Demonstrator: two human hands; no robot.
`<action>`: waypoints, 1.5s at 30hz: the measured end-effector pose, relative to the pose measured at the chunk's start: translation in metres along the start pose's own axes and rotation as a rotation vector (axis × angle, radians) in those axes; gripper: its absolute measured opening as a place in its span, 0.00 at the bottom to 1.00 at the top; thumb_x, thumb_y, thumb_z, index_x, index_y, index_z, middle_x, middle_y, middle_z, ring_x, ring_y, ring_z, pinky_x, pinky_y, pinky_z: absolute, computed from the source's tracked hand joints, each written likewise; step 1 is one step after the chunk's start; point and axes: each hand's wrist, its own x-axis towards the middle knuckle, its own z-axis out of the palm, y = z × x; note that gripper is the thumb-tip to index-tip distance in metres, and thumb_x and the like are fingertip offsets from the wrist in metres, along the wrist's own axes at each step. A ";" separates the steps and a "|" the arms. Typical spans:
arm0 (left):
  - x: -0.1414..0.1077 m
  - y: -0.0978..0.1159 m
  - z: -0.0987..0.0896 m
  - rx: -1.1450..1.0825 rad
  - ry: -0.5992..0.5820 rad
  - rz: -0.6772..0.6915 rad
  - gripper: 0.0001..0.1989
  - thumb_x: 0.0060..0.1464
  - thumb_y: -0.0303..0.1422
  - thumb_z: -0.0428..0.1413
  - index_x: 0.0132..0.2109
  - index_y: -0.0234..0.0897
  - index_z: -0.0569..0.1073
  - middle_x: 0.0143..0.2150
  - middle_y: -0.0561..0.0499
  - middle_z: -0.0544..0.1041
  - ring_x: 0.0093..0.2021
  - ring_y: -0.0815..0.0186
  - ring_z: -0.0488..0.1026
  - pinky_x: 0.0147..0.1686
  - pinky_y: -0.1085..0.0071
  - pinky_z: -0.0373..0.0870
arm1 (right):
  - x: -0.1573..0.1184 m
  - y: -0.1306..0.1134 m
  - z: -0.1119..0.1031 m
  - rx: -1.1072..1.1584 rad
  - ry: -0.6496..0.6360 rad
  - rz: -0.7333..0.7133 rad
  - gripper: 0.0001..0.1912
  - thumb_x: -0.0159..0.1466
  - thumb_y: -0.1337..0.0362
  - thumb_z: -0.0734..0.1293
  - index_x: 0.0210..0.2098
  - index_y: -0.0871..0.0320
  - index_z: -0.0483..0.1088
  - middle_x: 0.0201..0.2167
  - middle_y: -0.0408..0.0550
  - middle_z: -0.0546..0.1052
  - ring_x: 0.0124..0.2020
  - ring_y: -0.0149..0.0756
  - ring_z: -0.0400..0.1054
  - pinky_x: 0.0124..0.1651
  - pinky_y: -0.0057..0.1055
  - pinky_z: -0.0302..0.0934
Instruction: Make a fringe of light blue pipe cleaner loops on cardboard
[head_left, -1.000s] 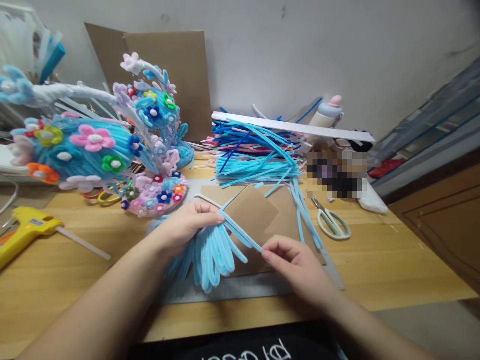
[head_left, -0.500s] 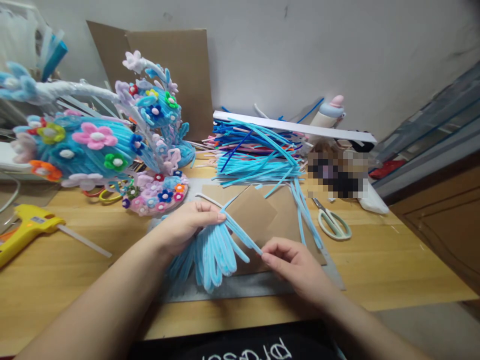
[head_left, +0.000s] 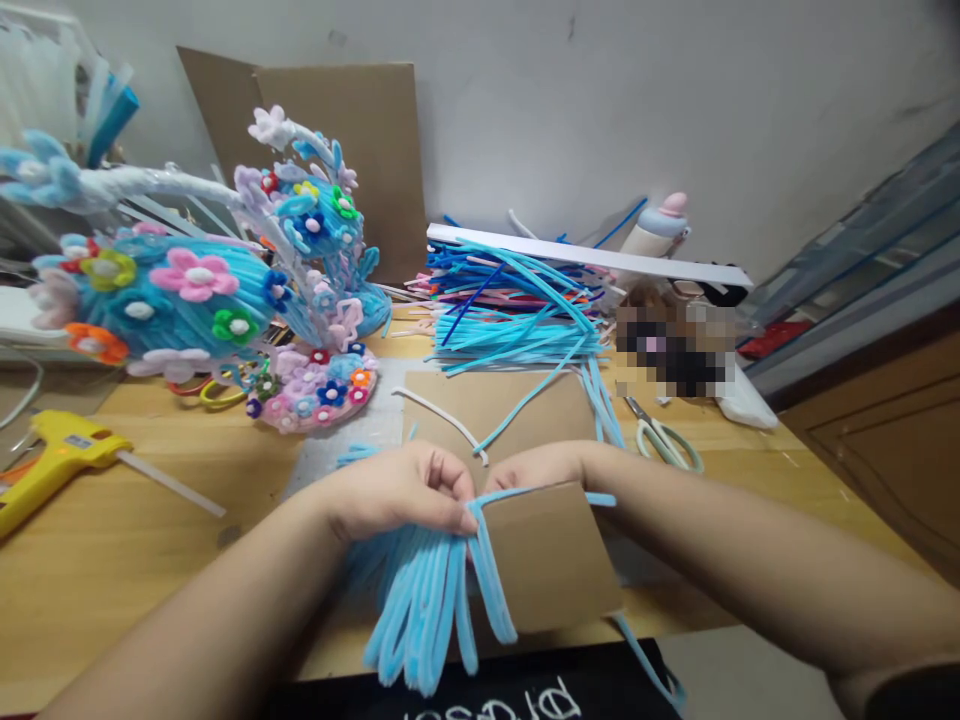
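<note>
My left hand (head_left: 412,490) pinches a bundle of light blue pipe cleaners (head_left: 424,610) bent into long loops that hang below the fingers. A small square of brown cardboard (head_left: 555,560) is tilted up beside it, with a light blue pipe cleaner along its top edge and down its left side. My right hand (head_left: 525,472) is behind the cardboard square, holding it; most of its fingers are hidden. On the larger cardboard sheet (head_left: 480,395) beyond lie a white pipe cleaner (head_left: 439,412) and a loose light blue one (head_left: 525,405).
A pile of blue pipe cleaners (head_left: 510,335) lies at the back. Scissors (head_left: 664,440) rest to the right. At left are a yellow glue gun (head_left: 75,455) and a flower-covered pipe-cleaner lantern (head_left: 195,310). A bottle (head_left: 656,230) stands by the wall.
The cardboard square has been lifted off the sheet and brought next to the looped bundle. My right hand has let go of the pipe-cleaner end and moved behind the square.
</note>
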 end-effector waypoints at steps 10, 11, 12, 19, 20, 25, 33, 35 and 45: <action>0.008 -0.006 0.005 0.101 0.046 -0.037 0.05 0.38 0.31 0.60 0.22 0.34 0.72 0.18 0.57 0.68 0.21 0.74 0.60 0.24 0.76 0.57 | 0.005 -0.049 -0.021 -0.025 -0.175 0.139 0.06 0.51 0.66 0.65 0.23 0.63 0.69 0.14 0.36 0.62 0.13 0.19 0.45 0.15 0.20 0.34; 0.008 -0.007 0.004 0.099 0.066 -0.039 0.06 0.38 0.31 0.60 0.22 0.33 0.72 0.19 0.57 0.69 0.21 0.73 0.61 0.25 0.76 0.57 | 0.001 -0.054 -0.020 -0.106 -0.129 0.100 0.06 0.53 0.66 0.63 0.23 0.63 0.69 0.14 0.36 0.62 0.13 0.19 0.44 0.16 0.21 0.35; 0.009 -0.009 0.004 0.094 0.089 -0.037 0.06 0.38 0.31 0.60 0.22 0.33 0.72 0.19 0.56 0.69 0.22 0.73 0.61 0.25 0.75 0.57 | -0.004 -0.059 -0.017 -0.201 -0.070 0.057 0.07 0.54 0.66 0.62 0.24 0.62 0.70 0.15 0.36 0.62 0.14 0.20 0.45 0.17 0.21 0.37; 0.015 -0.014 0.000 0.037 0.277 -0.024 0.10 0.38 0.34 0.61 0.21 0.32 0.69 0.17 0.57 0.64 0.18 0.75 0.56 0.21 0.75 0.51 | -0.040 -0.063 0.027 -0.988 0.533 -0.124 0.09 0.59 0.67 0.60 0.25 0.58 0.70 0.20 0.43 0.70 0.21 0.29 0.59 0.23 0.26 0.46; 0.015 -0.014 -0.001 0.009 0.306 -0.021 0.11 0.37 0.35 0.61 0.21 0.32 0.69 0.17 0.57 0.65 0.18 0.74 0.57 0.21 0.75 0.51 | -0.043 -0.057 0.033 -1.071 0.612 -0.177 0.09 0.60 0.66 0.60 0.27 0.58 0.70 0.22 0.44 0.72 0.23 0.30 0.61 0.24 0.27 0.46; 0.014 -0.009 0.001 -0.131 0.390 0.021 0.13 0.37 0.37 0.63 0.22 0.32 0.68 0.17 0.57 0.66 0.17 0.74 0.60 0.20 0.76 0.54 | -0.046 -0.018 0.047 -1.254 0.894 -0.412 0.12 0.64 0.67 0.57 0.37 0.58 0.71 0.29 0.48 0.74 0.27 0.32 0.65 0.28 0.28 0.48; 0.016 -0.008 0.008 -0.184 0.500 0.128 0.12 0.37 0.34 0.63 0.23 0.32 0.69 0.17 0.56 0.68 0.17 0.76 0.60 0.19 0.78 0.55 | -0.030 0.014 0.054 -0.996 1.096 -0.496 0.12 0.66 0.66 0.56 0.37 0.59 0.71 0.27 0.49 0.72 0.30 0.33 0.65 0.33 0.29 0.55; 0.015 -0.006 0.005 -0.180 0.537 0.146 0.11 0.37 0.34 0.63 0.23 0.32 0.69 0.17 0.56 0.69 0.17 0.75 0.62 0.19 0.78 0.57 | -0.029 0.020 0.055 -0.879 1.108 -0.536 0.11 0.65 0.67 0.57 0.41 0.59 0.70 0.29 0.49 0.72 0.31 0.33 0.66 0.34 0.29 0.56; 0.007 0.002 -0.012 -0.212 0.613 0.219 0.11 0.39 0.34 0.63 0.25 0.32 0.68 0.21 0.51 0.75 0.19 0.70 0.70 0.21 0.76 0.62 | -0.029 0.041 0.057 -0.135 1.131 -0.483 0.07 0.61 0.61 0.64 0.32 0.58 0.70 0.27 0.45 0.74 0.29 0.33 0.68 0.32 0.28 0.61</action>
